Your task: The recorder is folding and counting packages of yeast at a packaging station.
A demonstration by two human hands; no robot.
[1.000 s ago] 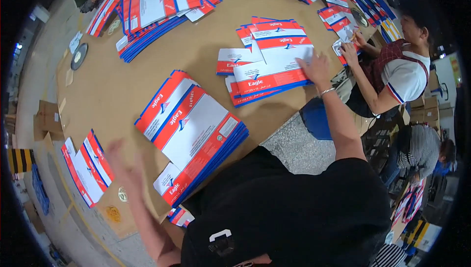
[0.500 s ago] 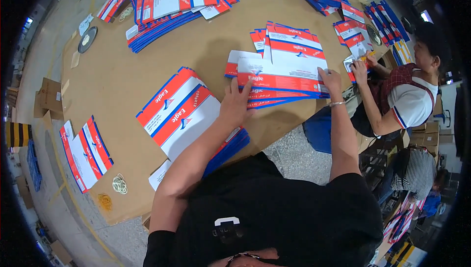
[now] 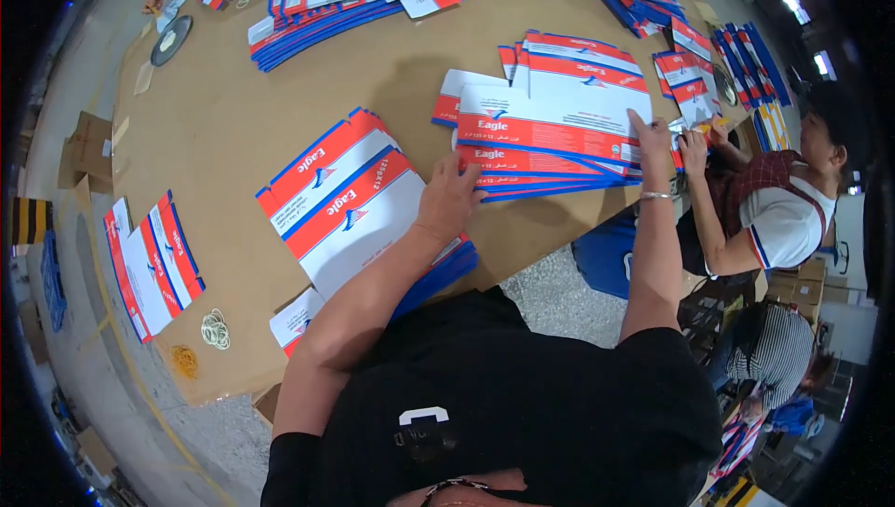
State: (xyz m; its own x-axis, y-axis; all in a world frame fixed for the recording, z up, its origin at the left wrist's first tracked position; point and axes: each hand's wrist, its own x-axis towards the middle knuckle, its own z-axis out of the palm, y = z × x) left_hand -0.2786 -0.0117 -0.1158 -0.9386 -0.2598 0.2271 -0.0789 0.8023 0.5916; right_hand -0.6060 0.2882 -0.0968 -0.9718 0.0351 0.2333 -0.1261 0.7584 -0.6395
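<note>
The bench was moderately and evenly lit, and soft, broad shadows were cast on it around the printed cardboard sheets. Small glaring lights were seen at the upper right, while the surroundings near the rim were left dim. The hands were rendered fairly sharply; the black shirt was sunk into near-uniform darkness. Straight edges were bowed by the fisheye lens, the corners were blacked out, and distant clutter was softened.
</note>
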